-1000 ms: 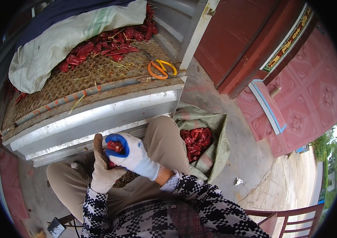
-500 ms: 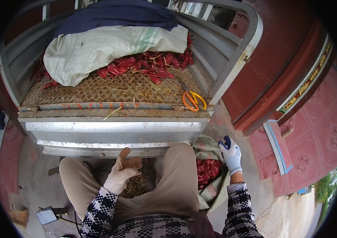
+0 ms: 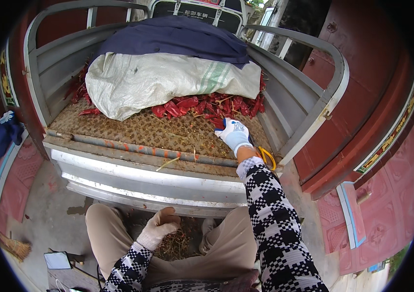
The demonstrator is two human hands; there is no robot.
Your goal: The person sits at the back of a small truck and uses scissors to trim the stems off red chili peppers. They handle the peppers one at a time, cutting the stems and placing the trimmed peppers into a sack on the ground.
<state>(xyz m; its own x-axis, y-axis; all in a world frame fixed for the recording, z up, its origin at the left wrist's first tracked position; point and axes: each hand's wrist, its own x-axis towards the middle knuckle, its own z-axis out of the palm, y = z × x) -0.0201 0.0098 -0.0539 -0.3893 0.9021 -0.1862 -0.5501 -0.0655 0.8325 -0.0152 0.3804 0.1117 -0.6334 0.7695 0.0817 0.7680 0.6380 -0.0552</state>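
My right hand (image 3: 233, 133), in a white glove with blue fingertips, reaches onto the truck bed. Its fingers close around a red chili pepper (image 3: 218, 123) at the front of the pile. More dried-looking red chilies (image 3: 187, 103) spill from beneath a white woven sack (image 3: 143, 80). Between my knees, my left hand (image 3: 159, 228) wears a pale knit glove with tan fingertips. Its fingers are loosely bent, thumb apart, with nothing visible in them. Stems and plant scraps (image 3: 175, 243) lie below that hand. Yellow-handled scissors (image 3: 266, 156) are partly hidden behind my right forearm.
Grey metal side rails (image 3: 294, 73) enclose the truck bed (image 3: 134, 126). A dark blue cloth (image 3: 177, 41) covers the sack's far side. A phone-like device (image 3: 57, 260) stands at lower left, near a straw broom (image 3: 16, 247). Dark red doors (image 3: 358, 82) flank the right side.
My right hand has moved from beside the sack of chilies at my right knee up to the pile on the bed. My left fingers have drawn closer together. The view has tilted up.
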